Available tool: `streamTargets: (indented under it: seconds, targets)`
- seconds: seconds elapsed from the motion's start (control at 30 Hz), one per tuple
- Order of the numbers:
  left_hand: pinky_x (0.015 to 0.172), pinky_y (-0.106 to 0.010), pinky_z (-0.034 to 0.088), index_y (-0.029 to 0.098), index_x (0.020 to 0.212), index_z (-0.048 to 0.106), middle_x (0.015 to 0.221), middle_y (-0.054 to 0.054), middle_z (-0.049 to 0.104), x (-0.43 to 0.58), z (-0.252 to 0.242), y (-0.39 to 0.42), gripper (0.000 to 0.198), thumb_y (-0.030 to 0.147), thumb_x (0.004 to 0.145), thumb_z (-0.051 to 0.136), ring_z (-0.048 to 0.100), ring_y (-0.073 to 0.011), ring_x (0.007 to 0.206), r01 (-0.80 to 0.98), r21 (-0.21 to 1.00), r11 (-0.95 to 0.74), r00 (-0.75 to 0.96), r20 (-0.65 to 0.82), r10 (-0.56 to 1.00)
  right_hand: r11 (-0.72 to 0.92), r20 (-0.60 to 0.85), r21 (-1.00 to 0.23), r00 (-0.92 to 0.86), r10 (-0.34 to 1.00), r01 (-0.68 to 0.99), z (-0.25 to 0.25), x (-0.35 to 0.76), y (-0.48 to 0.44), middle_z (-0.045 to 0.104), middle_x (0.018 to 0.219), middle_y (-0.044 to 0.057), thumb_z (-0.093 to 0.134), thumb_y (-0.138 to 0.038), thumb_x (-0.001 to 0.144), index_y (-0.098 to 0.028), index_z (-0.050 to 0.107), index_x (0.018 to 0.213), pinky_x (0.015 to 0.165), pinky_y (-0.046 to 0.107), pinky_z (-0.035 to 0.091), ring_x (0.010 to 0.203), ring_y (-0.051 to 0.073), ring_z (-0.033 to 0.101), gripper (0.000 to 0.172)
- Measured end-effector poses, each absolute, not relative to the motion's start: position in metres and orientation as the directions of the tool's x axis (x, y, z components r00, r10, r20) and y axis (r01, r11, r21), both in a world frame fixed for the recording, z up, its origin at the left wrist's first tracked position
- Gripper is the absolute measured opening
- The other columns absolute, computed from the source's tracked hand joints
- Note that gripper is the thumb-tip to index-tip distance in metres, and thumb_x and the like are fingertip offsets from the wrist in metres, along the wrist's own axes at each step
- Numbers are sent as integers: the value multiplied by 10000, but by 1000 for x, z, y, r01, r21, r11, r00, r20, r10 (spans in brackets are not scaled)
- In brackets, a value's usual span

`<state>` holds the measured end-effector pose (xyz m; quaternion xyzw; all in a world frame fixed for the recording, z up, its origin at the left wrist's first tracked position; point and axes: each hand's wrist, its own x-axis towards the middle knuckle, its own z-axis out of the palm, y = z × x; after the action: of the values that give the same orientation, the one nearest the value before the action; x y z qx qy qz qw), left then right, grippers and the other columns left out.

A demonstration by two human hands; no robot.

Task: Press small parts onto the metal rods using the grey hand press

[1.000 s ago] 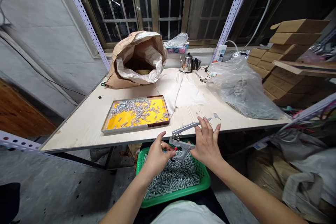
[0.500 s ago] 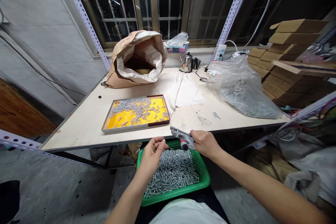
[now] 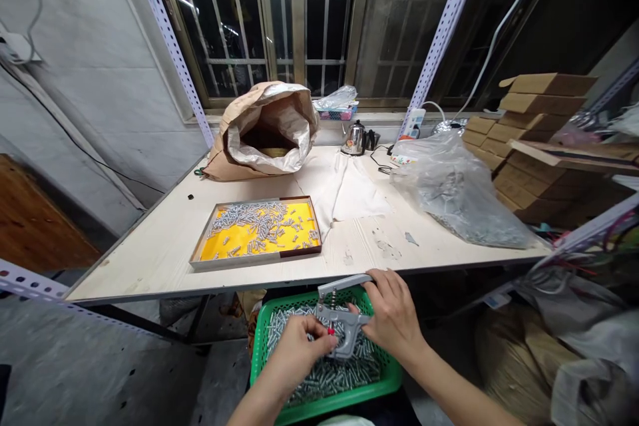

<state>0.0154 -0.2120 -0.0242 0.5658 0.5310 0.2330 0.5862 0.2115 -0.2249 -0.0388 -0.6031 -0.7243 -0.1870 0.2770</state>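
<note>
My right hand (image 3: 392,313) is wrapped round the handles of grey hand press pliers (image 3: 353,321), whose handles stand apart. A small red piece (image 3: 331,331) shows in their jaws. There, my left hand (image 3: 302,349) pinches with thumb and fingertips; anything between them is hidden. Both hands are above a green plastic basket (image 3: 344,402) filled with small silvery screw-like metal pieces (image 3: 352,376). On the table beyond, a shallow box (image 3: 254,261) lined in yellow contains similar small pieces (image 3: 249,219), heaped toward its back left and scattered elsewhere.
The table's front edge (image 3: 210,291) runs just past the basket. On the table are a large open paper sack (image 3: 219,160), a white cloth (image 3: 359,200), a metal kettle (image 3: 354,138) and a clear plastic bag (image 3: 449,193). Cardboard boxes (image 3: 544,104) are stacked at right.
The pliers have come down and turned upright over the basket. My left hand has moved right and down to their jaws. The view has tilted up slightly.
</note>
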Motion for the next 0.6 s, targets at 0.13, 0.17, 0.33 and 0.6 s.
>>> streamTargets:
  seconds: [0.13, 0.17, 0.33, 0.6]
  targets:
    - [693, -294, 360, 164, 545, 603, 648, -21, 574, 19, -31, -217, 248, 380, 618, 701, 508, -186, 694, 199, 955, 219, 283, -270, 920, 143, 646, -80, -58, 761, 986, -46, 210, -232, 556, 1175, 142, 531, -287, 774, -135, 557, 1027, 1079, 489, 271, 1151, 269, 472, 296]
    - [680, -292, 356, 166, 547, 605, 645, -20, 565, 20, -34, -217, 243, 377, 625, 697, 500, -183, 682, 184, 961, 204, 278, -250, 928, 135, 654, -72, -56, 754, 988, -48, 211, -234, 552, 1188, 140, 531, -284, 770, -138, 551, 1046, 1086, 502, 262, 1158, 272, 470, 313]
    - [639, -285, 355, 175, 562, 594, 646, -23, 553, 9, -41, -218, 223, 355, 678, 656, 489, -178, 654, 223, 967, 127, 224, -177, 958, 129, 665, 6, -100, 740, 992, -61, 223, -236, 552, 1183, 142, 534, -303, 752, -158, 544, 1040, 1084, 556, 252, 1139, 292, 488, 322]
    - [784, -317, 429, 192, 860, 686, 887, -77, 690, -41, -10, -174, 222, 359, 716, 658, 604, -241, 853, 547, 835, -54, 184, -57, 981, 122, 698, 18, -100, 709, 992, -87, 257, -241, 566, 1128, 163, 520, -400, 751, -144, 569, 973, 1031, 617, 294, 1070, 336, 514, 342]
